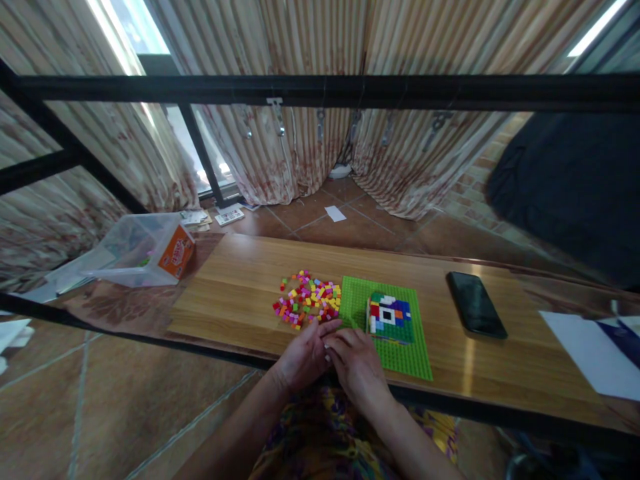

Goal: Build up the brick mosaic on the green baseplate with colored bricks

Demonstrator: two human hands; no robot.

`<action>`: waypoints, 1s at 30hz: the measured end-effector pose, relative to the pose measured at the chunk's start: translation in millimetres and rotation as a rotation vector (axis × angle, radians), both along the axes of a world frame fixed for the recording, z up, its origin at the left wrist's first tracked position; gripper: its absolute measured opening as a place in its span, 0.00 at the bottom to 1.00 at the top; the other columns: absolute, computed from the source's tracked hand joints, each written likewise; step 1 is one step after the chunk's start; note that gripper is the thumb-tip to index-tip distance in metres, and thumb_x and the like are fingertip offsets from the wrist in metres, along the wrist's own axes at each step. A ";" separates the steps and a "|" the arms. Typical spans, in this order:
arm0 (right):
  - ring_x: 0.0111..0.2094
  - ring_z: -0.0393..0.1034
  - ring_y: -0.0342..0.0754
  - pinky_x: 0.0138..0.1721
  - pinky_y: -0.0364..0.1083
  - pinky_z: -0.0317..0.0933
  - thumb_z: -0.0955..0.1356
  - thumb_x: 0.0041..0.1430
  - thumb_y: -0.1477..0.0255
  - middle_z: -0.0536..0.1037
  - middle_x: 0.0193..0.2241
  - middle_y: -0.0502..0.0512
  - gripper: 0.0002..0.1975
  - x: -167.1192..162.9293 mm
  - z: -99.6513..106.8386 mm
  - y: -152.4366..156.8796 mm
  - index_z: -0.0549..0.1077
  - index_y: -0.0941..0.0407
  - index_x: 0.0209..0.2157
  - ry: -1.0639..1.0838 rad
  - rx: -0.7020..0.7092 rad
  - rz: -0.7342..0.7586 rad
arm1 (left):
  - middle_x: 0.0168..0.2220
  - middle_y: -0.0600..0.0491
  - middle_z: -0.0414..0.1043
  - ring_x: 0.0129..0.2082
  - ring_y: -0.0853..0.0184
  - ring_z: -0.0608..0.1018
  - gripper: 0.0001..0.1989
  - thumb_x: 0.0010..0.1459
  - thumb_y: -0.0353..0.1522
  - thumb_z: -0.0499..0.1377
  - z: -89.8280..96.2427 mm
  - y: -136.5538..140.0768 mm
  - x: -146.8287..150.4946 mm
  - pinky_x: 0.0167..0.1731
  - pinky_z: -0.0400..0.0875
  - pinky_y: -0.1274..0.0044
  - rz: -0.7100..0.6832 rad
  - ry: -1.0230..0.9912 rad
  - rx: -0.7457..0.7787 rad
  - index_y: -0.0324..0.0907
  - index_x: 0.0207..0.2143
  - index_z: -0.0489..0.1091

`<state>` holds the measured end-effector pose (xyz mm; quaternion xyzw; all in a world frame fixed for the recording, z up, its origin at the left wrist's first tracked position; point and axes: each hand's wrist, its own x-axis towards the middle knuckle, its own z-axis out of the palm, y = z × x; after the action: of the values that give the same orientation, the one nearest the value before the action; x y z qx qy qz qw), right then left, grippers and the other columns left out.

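Note:
Palm up and slightly cupped, my left hand is at the front edge of the table, with small white toy bricks at its palm. My right hand meets it there, thumb and fingers pinched around a white piece; the fingers partly hide it. Just beyond both hands lies a green studded baseplate. On it sits a square, layered build of multicoloured bricks, green and blue with a white-framed dark centre. Left of the baseplate, loose small bricks in pink, red, yellow and orange are spread over the wood.
A black phone lies right of the baseplate, and white paper is at the far right of the wooden table. At the left end, a clear plastic box with an orange label rests tipped on its side. A dark metal bar crosses beyond.

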<state>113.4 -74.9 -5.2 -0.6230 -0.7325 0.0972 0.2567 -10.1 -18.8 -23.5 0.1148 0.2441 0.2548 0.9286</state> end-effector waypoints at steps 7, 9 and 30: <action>0.35 0.64 0.49 0.38 0.49 0.57 0.62 0.60 0.74 0.73 0.30 0.53 0.08 0.8 -2.4 3.5 0.72 0.53 0.32 0.075 -0.018 -0.028 | 0.31 0.51 0.71 0.28 0.71 0.71 0.23 0.60 0.45 0.47 3.9 0.4 0.9 0.32 0.63 0.78 0.023 -0.013 -0.025 0.37 0.45 0.67; 0.35 0.65 0.48 0.38 0.48 0.59 0.61 0.61 0.74 0.74 0.30 0.53 0.09 4.0 4.1 2.4 0.72 0.54 0.32 0.196 -0.026 -0.047 | 0.34 0.49 0.72 0.30 0.71 0.72 0.21 0.61 0.44 0.47 3.3 0.4 1.3 0.36 0.64 0.78 0.042 -0.013 -0.031 0.37 0.44 0.68; 0.37 0.70 0.50 0.41 0.49 0.63 0.66 0.54 0.61 0.77 0.35 0.54 0.12 115.8 4.0 15.4 0.77 0.53 0.34 0.519 0.092 -0.496 | 0.52 0.41 0.67 0.50 0.62 0.71 0.20 0.60 0.40 0.50 1.0 -1.6 -3.0 0.51 0.60 0.71 -0.003 0.060 0.036 0.36 0.50 0.65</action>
<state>229.2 -59.6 -1.2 -0.7241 -0.4731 0.1539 0.4776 -13.0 -20.4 -22.6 0.1393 0.2672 0.2543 0.9190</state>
